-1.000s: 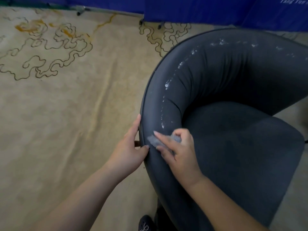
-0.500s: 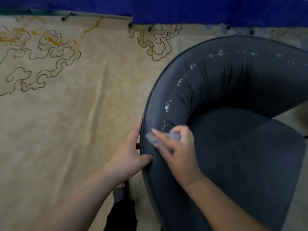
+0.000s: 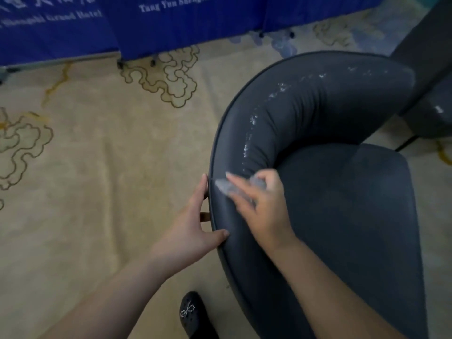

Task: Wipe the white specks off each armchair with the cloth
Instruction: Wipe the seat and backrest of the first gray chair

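Note:
A dark grey round-backed armchair (image 3: 342, 216) fills the right half of the view. White specks (image 3: 252, 121) run in a line along the padded top of its curved back, from just above my fingers round to the far right. My right hand (image 3: 259, 209) holds a small grey cloth (image 3: 226, 187) pressed against the top of the backrest on the left side. My left hand (image 3: 193, 231) grasps the outer rim of the backrest, fingers on the outside and thumb on the padding.
A beige carpet (image 3: 97, 179) with cloud outlines covers the floor to the left. Blue banner panels (image 3: 171, 23) on small feet stand along the back. Part of a second dark armchair (image 3: 430, 99) shows at the right edge. My black shoe (image 3: 190, 311) is below the left hand.
The view has shifted closer and upward along the chair. My right hand with the cloth has slid a little further up the backrest toward the specks; my left hand keeps its grasp on the rim.

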### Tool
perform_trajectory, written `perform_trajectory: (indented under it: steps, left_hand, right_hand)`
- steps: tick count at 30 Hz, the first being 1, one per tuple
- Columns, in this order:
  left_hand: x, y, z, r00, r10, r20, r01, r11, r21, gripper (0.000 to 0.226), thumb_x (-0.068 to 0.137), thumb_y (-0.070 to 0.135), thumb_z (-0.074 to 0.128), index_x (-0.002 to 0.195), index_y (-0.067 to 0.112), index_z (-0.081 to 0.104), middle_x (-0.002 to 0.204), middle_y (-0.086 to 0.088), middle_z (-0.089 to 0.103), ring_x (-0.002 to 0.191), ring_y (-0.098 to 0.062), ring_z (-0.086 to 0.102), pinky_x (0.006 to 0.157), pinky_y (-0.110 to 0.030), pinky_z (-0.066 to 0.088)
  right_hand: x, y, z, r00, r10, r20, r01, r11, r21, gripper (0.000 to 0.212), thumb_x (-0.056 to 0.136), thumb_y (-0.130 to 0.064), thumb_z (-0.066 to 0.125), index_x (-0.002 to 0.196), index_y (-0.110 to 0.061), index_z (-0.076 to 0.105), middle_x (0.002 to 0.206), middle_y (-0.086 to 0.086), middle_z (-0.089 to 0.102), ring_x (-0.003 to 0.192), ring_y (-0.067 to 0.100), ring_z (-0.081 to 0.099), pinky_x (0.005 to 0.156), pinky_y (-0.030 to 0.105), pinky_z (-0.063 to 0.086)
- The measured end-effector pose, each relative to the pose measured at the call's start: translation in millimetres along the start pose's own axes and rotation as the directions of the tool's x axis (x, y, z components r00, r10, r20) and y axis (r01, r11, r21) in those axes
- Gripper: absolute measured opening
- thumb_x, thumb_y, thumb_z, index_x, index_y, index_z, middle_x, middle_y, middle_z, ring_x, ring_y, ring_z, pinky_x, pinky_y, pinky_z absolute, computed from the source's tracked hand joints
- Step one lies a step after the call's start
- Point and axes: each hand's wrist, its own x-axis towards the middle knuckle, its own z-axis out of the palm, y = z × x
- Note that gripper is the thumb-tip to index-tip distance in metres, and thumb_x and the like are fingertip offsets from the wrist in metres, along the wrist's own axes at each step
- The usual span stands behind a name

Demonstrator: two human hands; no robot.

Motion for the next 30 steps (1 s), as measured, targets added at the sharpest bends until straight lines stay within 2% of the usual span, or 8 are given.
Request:
perform_trajectory:
  steps: [3,6,11,17,20,23,27,30]
  left_hand:
    - [13,5,-12,1.0,0.009,0.025,-0.01,1.0,0.015,0.107,0.071,0.031,0.076,0.129,0.071,-0.005,0.126,0.055,0.022,0.105,0.009,0.057,0.084,-0.016,0.049]
    - [28,12,-20,0.998,0.022,0.055,-0.024,0.999,0.031,0.111,0.065,0.038,0.074,0.142,0.061,-0.002,0.122,0.058,0.024,0.108,0.01,0.055,0.091,-0.023,0.049]
    - [47,17,-31,0.995,0.026,0.098,-0.029,0.999,0.026,0.11,0.075,0.026,0.078,0.146,0.054,-0.001,0.119,0.059,0.025,0.109,0.007,0.055,0.088,-0.021,0.05]
    - [74,31,-41,0.995,0.031,0.092,-0.035,0.998,0.044,0.109,0.076,0.023,0.078,0.149,0.05,0.001,0.141,0.039,0.025,0.108,0.013,0.052,0.085,-0.012,0.047]
    - [86,41,-46,0.992,0.022,0.123,-0.029,0.998,0.055,0.104,0.079,0.019,0.075,0.149,0.05,0.004,0.147,0.033,0.026,0.116,0.003,0.052,0.096,-0.023,0.047]
    - [96,50,-52,0.989,0.003,0.151,-0.007,1.0,0.029,0.095,0.083,0.01,0.067,0.148,0.052,0.011,0.143,0.037,0.032,0.112,0.005,0.055,0.086,-0.021,0.051]
    - [105,56,-55,0.988,-0.027,0.155,0.021,0.999,0.042,0.094,0.084,-0.001,0.062,0.147,0.051,0.016,0.141,0.032,0.037,0.11,0.007,0.055,0.083,-0.018,0.05]
    - [110,60,-55,0.987,-0.026,0.158,0.011,0.996,0.091,0.095,0.085,0.006,0.066,0.147,0.051,0.012,0.143,0.035,0.03,0.108,0.016,0.051,0.081,-0.008,0.046]
  right_hand:
    - [40,3,12,0.992,0.118,-0.053,-0.114,0.991,0.068,0.037,0.087,-0.023,0.067,0.123,-0.031,0.062,0.1,0.002,0.037,0.094,0.027,0.05,0.085,0.042,0.05]
    - [4,4,3,0.994,0.098,-0.041,-0.09,0.983,0.16,0.034,0.089,-0.038,0.061,0.122,-0.041,0.06,0.101,-0.002,0.038,0.087,0.014,0.054,0.076,0.033,0.055]
    - [-12,3,-2,0.997,0.07,-0.03,-0.069,0.997,0.042,0.037,0.089,-0.044,0.053,0.125,-0.04,0.056,0.102,-0.003,0.037,0.091,0.012,0.048,0.085,0.018,0.043]
    - [83,19,14,0.976,0.133,-0.174,-0.134,0.991,0.003,0.035,0.088,-0.025,0.063,0.123,-0.024,0.062,0.101,0.006,0.037,0.093,0.029,0.05,0.084,0.044,0.049]
    - [42,15,13,0.989,0.112,-0.097,-0.102,0.989,0.109,0.036,0.091,-0.03,0.06,0.127,-0.033,0.06,0.1,-0.001,0.036,0.083,0.02,0.052,0.072,0.039,0.053]
    - [8,8,7,0.998,0.053,-0.046,-0.049,0.994,0.094,0.033,0.093,-0.043,0.052,0.126,-0.041,0.058,0.1,-0.002,0.039,0.086,0.016,0.052,0.076,0.032,0.05]
    - [82,16,11,0.994,-0.058,-0.089,0.051,0.995,-0.081,0.033,0.088,-0.037,0.057,0.12,-0.034,0.063,0.095,0.009,0.046,0.086,0.025,0.048,0.079,0.033,0.043]
    - [148,41,10,0.973,0.039,-0.229,-0.071,0.989,-0.13,0.032,0.086,-0.032,0.061,0.119,-0.033,0.065,0.097,0.006,0.043,0.089,0.03,0.048,0.082,0.033,0.043]
